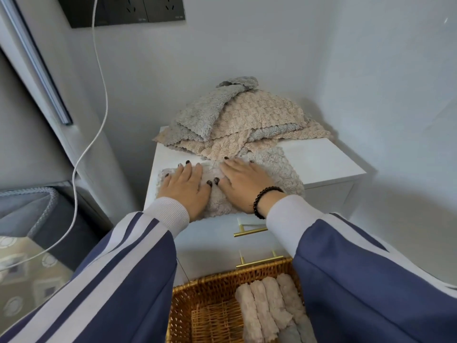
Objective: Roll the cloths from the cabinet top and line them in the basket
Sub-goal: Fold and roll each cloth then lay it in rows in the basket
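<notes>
Cloth [279, 169] flat beneath left hand [184, 188], right hand [243, 185]

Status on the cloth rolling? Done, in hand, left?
Done: about four rolled cloths lie side by side at the right of the basket. In hand: left hand and right hand press flat on one cloth spread on the cabinet top, not yet rolled. Left: a pile of cloths behind it; the basket's left side is unfilled.
</notes>
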